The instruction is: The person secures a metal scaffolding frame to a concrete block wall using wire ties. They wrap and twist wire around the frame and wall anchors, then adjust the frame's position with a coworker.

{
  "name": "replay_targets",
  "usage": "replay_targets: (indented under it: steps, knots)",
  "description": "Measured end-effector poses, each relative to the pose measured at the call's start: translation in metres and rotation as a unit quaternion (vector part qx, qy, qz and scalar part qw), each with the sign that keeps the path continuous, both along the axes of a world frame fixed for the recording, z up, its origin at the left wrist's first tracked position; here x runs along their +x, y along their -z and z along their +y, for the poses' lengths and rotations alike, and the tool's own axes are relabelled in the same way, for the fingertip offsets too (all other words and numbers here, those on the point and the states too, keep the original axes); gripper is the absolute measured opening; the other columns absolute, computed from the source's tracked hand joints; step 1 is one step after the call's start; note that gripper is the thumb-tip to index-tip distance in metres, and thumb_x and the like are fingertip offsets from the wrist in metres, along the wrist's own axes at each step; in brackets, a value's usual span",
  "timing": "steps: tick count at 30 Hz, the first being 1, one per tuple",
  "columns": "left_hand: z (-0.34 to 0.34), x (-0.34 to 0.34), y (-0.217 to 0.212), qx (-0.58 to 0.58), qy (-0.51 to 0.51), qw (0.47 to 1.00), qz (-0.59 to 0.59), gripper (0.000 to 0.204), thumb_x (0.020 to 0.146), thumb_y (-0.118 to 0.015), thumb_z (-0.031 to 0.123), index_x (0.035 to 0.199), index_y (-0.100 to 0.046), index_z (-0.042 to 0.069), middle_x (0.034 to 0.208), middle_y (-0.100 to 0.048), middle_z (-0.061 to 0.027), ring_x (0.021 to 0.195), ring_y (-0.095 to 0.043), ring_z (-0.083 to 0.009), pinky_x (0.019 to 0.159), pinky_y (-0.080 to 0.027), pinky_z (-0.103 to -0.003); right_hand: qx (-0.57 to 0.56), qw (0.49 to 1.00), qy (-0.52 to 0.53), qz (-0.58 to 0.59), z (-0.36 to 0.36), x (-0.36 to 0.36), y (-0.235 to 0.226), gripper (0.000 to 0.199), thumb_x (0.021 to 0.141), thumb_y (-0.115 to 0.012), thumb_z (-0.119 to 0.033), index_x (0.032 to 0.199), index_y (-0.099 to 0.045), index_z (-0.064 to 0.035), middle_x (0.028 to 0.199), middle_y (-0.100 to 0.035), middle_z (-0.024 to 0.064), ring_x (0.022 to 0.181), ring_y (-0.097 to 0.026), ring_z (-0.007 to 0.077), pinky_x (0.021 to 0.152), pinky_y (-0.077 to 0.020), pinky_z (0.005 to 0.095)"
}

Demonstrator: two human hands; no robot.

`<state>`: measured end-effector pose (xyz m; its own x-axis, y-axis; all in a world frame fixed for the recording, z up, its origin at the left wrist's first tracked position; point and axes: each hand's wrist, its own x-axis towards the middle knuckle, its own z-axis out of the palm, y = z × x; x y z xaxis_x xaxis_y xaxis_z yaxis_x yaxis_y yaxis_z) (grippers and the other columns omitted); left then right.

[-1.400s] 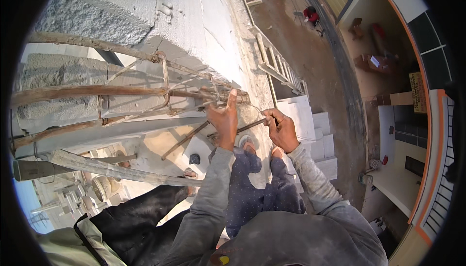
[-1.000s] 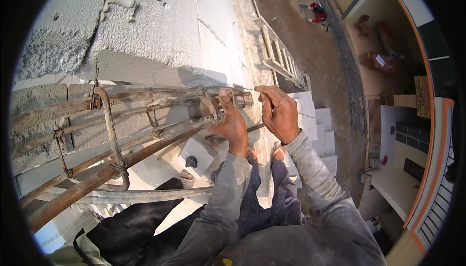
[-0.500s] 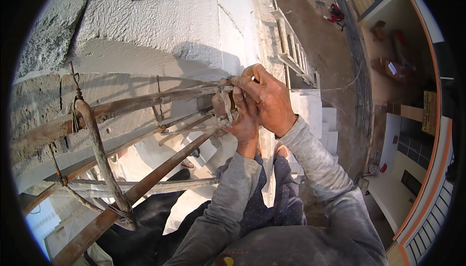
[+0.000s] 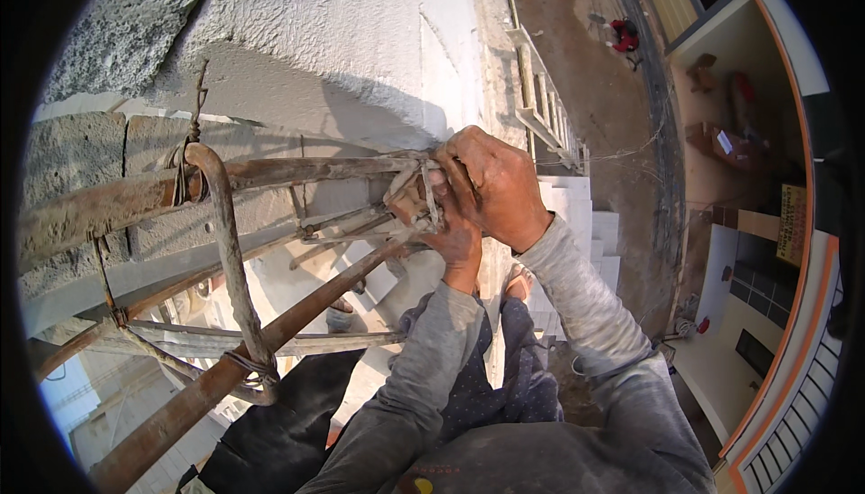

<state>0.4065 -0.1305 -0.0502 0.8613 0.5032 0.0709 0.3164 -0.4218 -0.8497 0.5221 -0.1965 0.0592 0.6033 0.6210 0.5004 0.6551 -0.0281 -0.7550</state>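
Note:
Both of my hands meet at the far end of a rusty scaffold frame. My left hand (image 4: pixel 458 235) is closed at the pipe ends, its fingers pointing up beside a pale, plaster-crusted tie (image 4: pixel 432 192). Against it, my right hand (image 4: pixel 500 186) is closed in a pinch, knuckles up. Whatever sits between the fingertips is hidden. The upper pipe (image 4: pixel 306 172) runs left from the hands along the wall, and the lower pipe (image 4: pixel 297 316) slants down to the left. A small brownish piece (image 4: pixel 404 199) lies just left of my left hand.
A bent metal bar (image 4: pixel 228 246) links the pipes, bound with wire (image 4: pixel 185 170). Beyond stands a rough white wall (image 4: pixel 297 53). To the right a wooden ladder (image 4: pixel 541 98) leans above the ground far below, where a person in red (image 4: pixel 623 36) is. Black cloth (image 4: pixel 284 413) hangs lower left.
My view has shifted slightly, so the bent bar appears further right. My right hand's fingers have curled down more over the left fingertips. Both hands stay at the pipe ends.

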Motion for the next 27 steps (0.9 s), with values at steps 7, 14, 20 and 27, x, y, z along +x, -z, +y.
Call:
replay_targets:
  steps: [7, 14, 20, 27]
  knots:
    - [-0.005, 0.010, 0.018, 0.616, -0.176, 0.186, 0.745, 0.043, 0.106, -0.046, 0.034, 0.137, -0.039, 0.005, 0.129, -0.054, -0.0090, 0.120, -0.053, -0.0212, 0.111, -0.041, -0.036, 0.032, 0.998, -0.039, -0.028, -0.010, -0.012, 0.000, 0.019, 0.080, -0.073, -0.004, 0.099, -0.069, -0.0041, 0.098, -0.060, 0.0128, 0.078, -0.066, 0.0280, 0.065, -0.0550, 0.0365]
    - [-0.002, 0.023, -0.003, 0.685, -0.149, -0.002, 0.713, 0.046, 0.104, -0.044, 0.046, 0.127, -0.048, 0.006, 0.115, -0.059, -0.0048, 0.103, -0.060, -0.0199, 0.095, -0.048, -0.033, -0.002, 0.993, -0.053, -0.103, -0.013, -0.012, -0.008, 0.021, 0.069, -0.075, -0.005, 0.090, -0.074, -0.0080, 0.102, -0.059, 0.0115, 0.085, -0.067, 0.0250, 0.066, -0.0574, 0.0357]
    - [-0.007, 0.020, -0.020, 0.584, -0.081, -0.380, 0.713, 0.049, 0.097, -0.059, 0.039, 0.128, -0.049, 0.002, 0.119, -0.059, -0.0095, 0.106, -0.060, -0.0218, 0.096, -0.048, -0.034, -0.004, 0.995, -0.036, -0.094, -0.006, -0.009, 0.000, 0.016, 0.072, -0.074, -0.005, 0.087, -0.069, -0.0073, 0.106, -0.059, 0.0098, 0.080, -0.069, 0.0241, 0.062, -0.0579, 0.0344]
    - [0.030, -0.017, -0.046, 0.717, -0.172, -0.394, 0.548, 0.058, 0.091, -0.069, 0.029, 0.133, -0.049, -0.006, 0.131, -0.058, -0.0170, 0.120, -0.058, -0.0251, 0.104, -0.047, -0.036, 0.037, 0.998, 0.038, 0.036, 0.004, -0.028, 0.013, 0.012, 0.084, -0.070, -0.009, 0.096, -0.067, -0.0079, 0.105, -0.059, 0.0088, 0.076, -0.070, 0.0247, 0.059, -0.0593, 0.0368]
